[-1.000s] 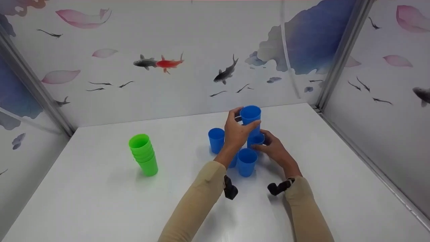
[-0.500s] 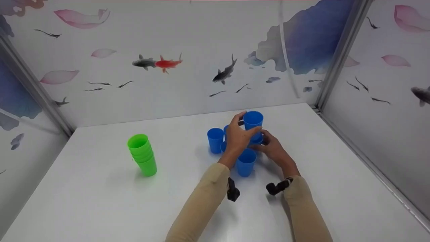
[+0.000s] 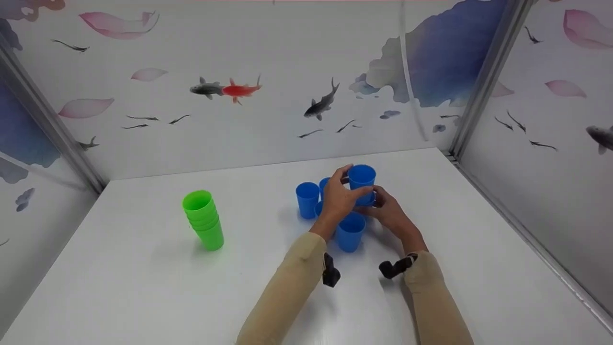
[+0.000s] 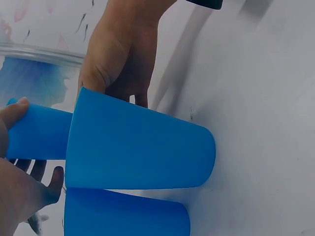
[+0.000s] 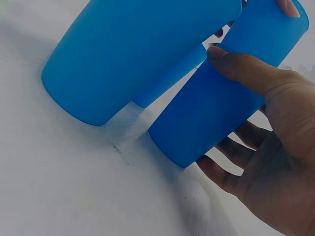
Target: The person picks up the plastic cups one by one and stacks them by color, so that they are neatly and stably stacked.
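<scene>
My left hand grips a blue cup between thumb and fingers. It sits down in the mouth of another blue cup, which stands on the table. Around that lower cup curl the thumb and fingers of my right hand. In the left wrist view, the left hand and its cup show behind the front blue cup. In the head view, my left hand and wrist partly cover the blue cups behind them.
Several blue cups stand upright close about the hands, with one at the left and one in front. Farther left, a leaning stack of green cups stands on the white table. Printed walls enclose the back and sides.
My left hand has moved down and slightly right, lowering its blue cup into the one under it. The right hand stays around the lower cup.
</scene>
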Demonstrator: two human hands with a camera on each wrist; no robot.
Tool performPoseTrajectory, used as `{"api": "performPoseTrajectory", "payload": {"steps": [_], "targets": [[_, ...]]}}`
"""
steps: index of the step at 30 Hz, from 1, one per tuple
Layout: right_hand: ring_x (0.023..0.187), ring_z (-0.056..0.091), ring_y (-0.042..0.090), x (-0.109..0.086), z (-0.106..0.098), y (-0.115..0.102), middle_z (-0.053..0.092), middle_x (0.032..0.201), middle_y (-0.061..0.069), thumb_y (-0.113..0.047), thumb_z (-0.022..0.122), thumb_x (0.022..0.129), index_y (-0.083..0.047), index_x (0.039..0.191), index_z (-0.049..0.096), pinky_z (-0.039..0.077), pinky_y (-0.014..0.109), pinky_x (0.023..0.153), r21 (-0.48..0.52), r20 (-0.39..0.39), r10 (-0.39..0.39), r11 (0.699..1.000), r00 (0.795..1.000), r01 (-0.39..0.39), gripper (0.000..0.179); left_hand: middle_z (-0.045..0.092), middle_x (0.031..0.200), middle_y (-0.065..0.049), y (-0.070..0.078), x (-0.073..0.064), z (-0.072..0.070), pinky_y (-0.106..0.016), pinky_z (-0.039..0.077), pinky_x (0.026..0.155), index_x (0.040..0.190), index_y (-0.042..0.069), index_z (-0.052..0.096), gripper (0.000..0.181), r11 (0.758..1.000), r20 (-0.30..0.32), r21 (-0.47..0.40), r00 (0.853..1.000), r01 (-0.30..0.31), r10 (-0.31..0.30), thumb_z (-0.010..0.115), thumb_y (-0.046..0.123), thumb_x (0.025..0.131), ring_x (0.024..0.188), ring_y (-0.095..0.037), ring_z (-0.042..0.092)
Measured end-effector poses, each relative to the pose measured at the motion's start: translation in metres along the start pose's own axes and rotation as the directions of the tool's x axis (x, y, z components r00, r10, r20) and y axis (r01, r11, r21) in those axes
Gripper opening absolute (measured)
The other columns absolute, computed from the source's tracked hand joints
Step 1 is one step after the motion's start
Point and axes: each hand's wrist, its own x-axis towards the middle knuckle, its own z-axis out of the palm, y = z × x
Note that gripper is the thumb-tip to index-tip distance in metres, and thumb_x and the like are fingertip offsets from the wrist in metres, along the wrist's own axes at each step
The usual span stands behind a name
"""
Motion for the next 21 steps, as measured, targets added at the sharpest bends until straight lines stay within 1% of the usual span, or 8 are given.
{"api": "performPoseTrajectory", "payload": {"steps": [5, 10, 13, 15, 18, 21], "targets": [[0.151, 0.029, 0.041, 0.002, 0.001, -0.001, 0.029, 0.165, 0.012, -0.056, 0.076, 0.081, -0.026, 0.159, 0.023, 0.03, 0.061, 0.119, -0.015, 0.005, 0.002, 1.0, 1.0, -0.002, 0.099, 0.052, 0.151, -0.008, -0.003, 0.0, 0.0, -0.047, 0.046, 0.113, 0.151, 0.018, 0.044, 0.07, 1.0, 0.033, -0.008, 0.999, 0.013, -0.013, 0.076, 0.03, 0.09, 0.14, -0.026, 0.049], [0.151, 0.03, 0.038, 0.003, 0.001, -0.001, 0.031, 0.164, 0.012, -0.062, 0.077, 0.077, -0.024, 0.158, 0.026, 0.031, 0.059, 0.12, -0.027, -0.002, -0.009, 1.0, 1.0, 0.008, 0.103, 0.052, 0.152, -0.005, -0.004, 0.002, -0.003, -0.045, 0.043, 0.115, 0.152, 0.017, 0.043, 0.068, 0.999, 0.04, -0.034, 0.999, -0.023, 0.024, 0.074, 0.024, 0.092, 0.142, -0.024, 0.047], [0.151, 0.032, 0.037, 0.004, 0.001, 0.0, 0.034, 0.162, 0.012, -0.06, 0.078, 0.077, -0.022, 0.157, 0.028, 0.031, 0.058, 0.12, -0.02, -0.005, -0.017, 1.0, 1.0, 0.017, 0.102, 0.052, 0.152, -0.006, -0.003, 0.002, -0.007, -0.044, 0.043, 0.116, 0.151, 0.015, 0.044, 0.067, 0.998, 0.031, -0.032, 0.998, -0.046, 0.047, 0.074, 0.024, 0.092, 0.142, -0.025, 0.048], [0.15, 0.032, 0.038, 0.004, 0.001, 0.001, 0.036, 0.161, 0.013, -0.057, 0.078, 0.079, -0.02, 0.156, 0.028, 0.031, 0.058, 0.12, -0.016, -0.006, -0.025, 1.0, 1.0, 0.025, 0.099, 0.053, 0.151, -0.006, -0.004, 0.002, -0.009, -0.043, 0.043, 0.116, 0.151, 0.014, 0.044, 0.066, 0.998, 0.03, -0.035, 0.998, -0.06, 0.061, 0.074, 0.025, 0.092, 0.142, -0.025, 0.048], [0.15, 0.032, 0.038, 0.004, 0.001, 0.002, 0.036, 0.161, 0.013, -0.052, 0.078, 0.082, -0.02, 0.156, 0.028, 0.031, 0.058, 0.12, -0.019, -0.011, -0.021, 1.0, 1.0, 0.021, 0.095, 0.052, 0.152, -0.007, -0.005, 0.003, -0.014, -0.042, 0.043, 0.116, 0.15, 0.014, 0.045, 0.066, 0.997, 0.032, -0.042, 0.997, -0.069, 0.07, 0.074, 0.026, 0.092, 0.143, -0.025, 0.047], [0.151, 0.03, 0.038, 0.003, 0.0, 0.002, 0.035, 0.162, 0.014, -0.049, 0.078, 0.083, -0.019, 0.157, 0.027, 0.03, 0.058, 0.12, -0.011, -0.012, -0.013, 1.0, 1.0, 0.012, 0.094, 0.052, 0.152, -0.006, -0.008, 0.005, -0.022, -0.043, 0.043, 0.116, 0.15, 0.014, 0.045, 0.067, 0.997, 0.029, -0.03, 0.997, -0.075, 0.076, 0.074, 0.03, 0.092, 0.143, -0.025, 0.047]]}}
